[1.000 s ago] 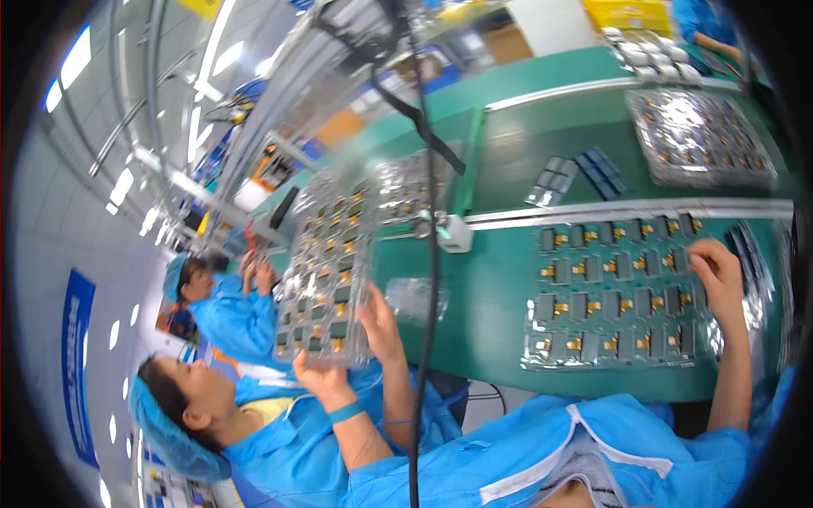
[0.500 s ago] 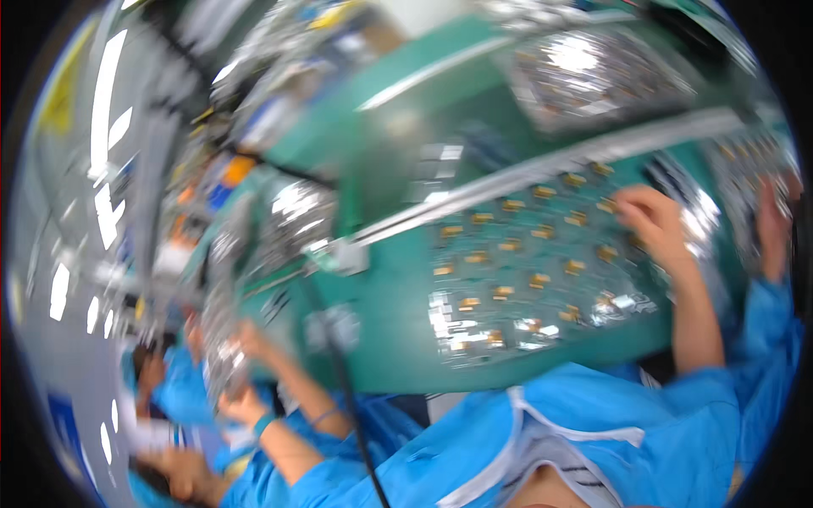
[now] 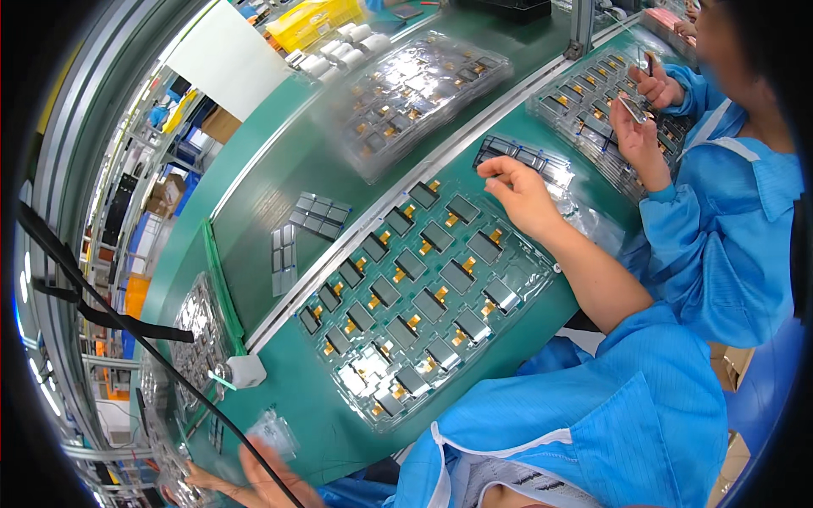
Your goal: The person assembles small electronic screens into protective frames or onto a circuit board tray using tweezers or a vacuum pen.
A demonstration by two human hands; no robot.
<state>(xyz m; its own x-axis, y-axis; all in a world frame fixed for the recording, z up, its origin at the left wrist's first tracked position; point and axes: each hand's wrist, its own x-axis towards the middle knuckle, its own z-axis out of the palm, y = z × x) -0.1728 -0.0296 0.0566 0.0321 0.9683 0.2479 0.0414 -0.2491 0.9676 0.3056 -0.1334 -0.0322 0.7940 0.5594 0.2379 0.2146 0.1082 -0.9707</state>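
Plainly, the clear tray (image 3: 527, 269) of display modules (image 3: 410, 264) lies on the green counter (image 3: 292, 372); modules are best handled lightly by their edges. Near the tray's upper right side, the right hand (image 3: 520, 195) hangs half-curled, seemingly empty; the left hand is out of view.

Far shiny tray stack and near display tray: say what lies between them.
In the head view, a pale rail runs between the stack and tray, with green surface alongside.

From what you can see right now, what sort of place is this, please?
Most likely an electronics assembly workshop: a clear tray of small grey modules with gold-coloured tabs lies on a green bench, with a co-worker in blue workwear alongside.
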